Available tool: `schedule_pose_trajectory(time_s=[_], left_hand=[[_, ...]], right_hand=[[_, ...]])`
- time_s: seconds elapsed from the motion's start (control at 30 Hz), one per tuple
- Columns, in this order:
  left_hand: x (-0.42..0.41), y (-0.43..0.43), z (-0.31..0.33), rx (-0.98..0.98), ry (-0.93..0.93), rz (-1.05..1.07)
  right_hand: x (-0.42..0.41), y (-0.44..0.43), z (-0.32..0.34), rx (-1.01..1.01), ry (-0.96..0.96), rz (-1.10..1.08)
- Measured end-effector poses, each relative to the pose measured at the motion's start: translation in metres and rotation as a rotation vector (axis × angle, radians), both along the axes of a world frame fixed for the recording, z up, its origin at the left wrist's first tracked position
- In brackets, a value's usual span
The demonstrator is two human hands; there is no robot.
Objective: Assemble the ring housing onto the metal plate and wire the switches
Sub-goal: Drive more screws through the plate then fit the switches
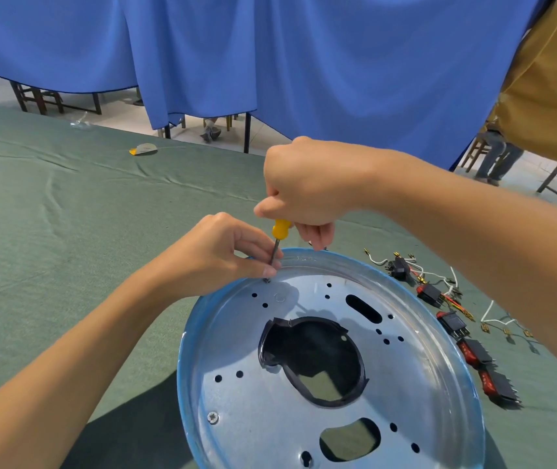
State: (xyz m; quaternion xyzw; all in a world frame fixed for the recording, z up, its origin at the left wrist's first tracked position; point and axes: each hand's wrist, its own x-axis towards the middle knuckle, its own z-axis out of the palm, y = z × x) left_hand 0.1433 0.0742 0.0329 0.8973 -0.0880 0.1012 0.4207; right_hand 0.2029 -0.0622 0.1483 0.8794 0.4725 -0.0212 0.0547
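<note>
Right hand [307,191] grips screwdriver [280,231]; left hand [223,255] pinches shaft over plate [415,384]

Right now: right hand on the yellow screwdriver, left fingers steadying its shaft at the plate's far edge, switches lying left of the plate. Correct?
No: the head view shows the switches right of the plate, not left. The rest holds.
</note>
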Motion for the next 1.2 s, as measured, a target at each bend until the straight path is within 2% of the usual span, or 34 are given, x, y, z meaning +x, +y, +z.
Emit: schedule_pose_trajectory(time_s=[0.2, 0.4, 0.53, 0.63, 0.83, 0.9, 1.0, 1.07, 1.2], left_hand=[[0.008, -0.008, -0.002, 0.065, -0.047, 0.116], [0.006, -0.004, 0.0, 0.07, 0.065, 0.009], [0.005, -0.007, -0.004, 0.02, -0.04, 0.091], [0.006, -0.008, -0.007, 0.041, -0.086, 0.161], [0.007, -0.004, -0.004, 0.049, 0.016, 0.031], [0.006, -0.005, -0.004, 0.032, -0.008, 0.028], [0.005, -0.008, -0.008, -0.041, -0.115, 0.136], [0.005, -0.009, -0.008, -0.059, -0.113, 0.173], [0.006, -0.004, -0.007, -0.052, -0.057, 0.068]], right_hand=[[-0.001, 0.002, 0.001, -0.007, 0.02, -0.041], [0.0, -0.002, 0.005, 0.043, 0.002, 0.099], [-0.001, 0.007, -0.003, 0.017, -0.097, 0.046], [0.001, 0.01, -0.004, 0.017, -0.062, 0.015], [0.0, 0.004, 0.004, -0.02, -0.003, 0.092], [0.0, 0.004, 0.0, -0.004, -0.006, 0.072], [-0.001, 0.006, -0.004, 0.01, -0.011, 0.032], [-0.001, 0.008, -0.003, 0.005, -0.009, 0.03], [-0.002, 0.006, 0.002, 0.0, -0.022, 0.084]])
